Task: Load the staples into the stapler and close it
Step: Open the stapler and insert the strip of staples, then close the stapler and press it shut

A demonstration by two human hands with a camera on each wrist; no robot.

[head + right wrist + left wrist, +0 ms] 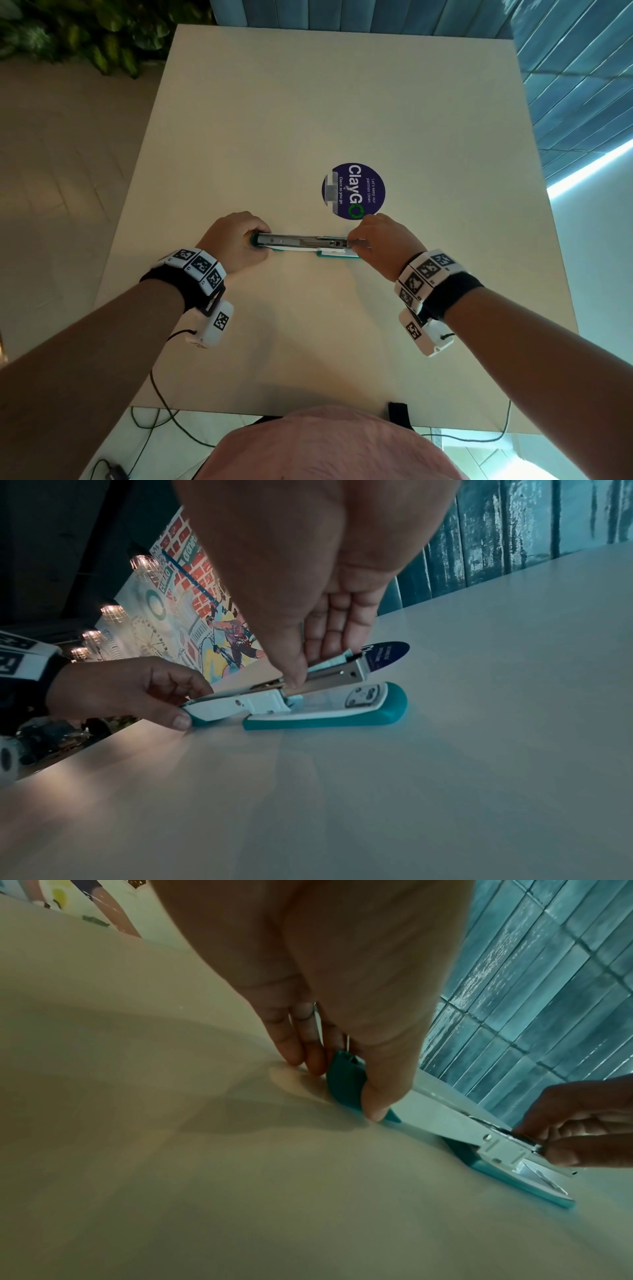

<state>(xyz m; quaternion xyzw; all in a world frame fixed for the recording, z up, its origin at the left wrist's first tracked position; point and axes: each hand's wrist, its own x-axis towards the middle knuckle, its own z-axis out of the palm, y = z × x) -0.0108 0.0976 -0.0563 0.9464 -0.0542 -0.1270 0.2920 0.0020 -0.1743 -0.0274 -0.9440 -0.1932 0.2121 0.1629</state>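
While it lies swung open on the table (342, 102):
Stapler (305, 244): mid-table, by the sticker (353, 190).
Left hand (234, 240): gripping its cover end.
Right hand (383, 245): pinching the metal magazine.

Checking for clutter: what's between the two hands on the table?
Only the opened stapler spans the gap in the head view: left hand grips its teal end, right hand pinches the metal magazine. Nothing else there.

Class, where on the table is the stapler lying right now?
In the head view, the stapler lies open mid-table, just nearer than the round blue sticker, held between the left hand and right hand.
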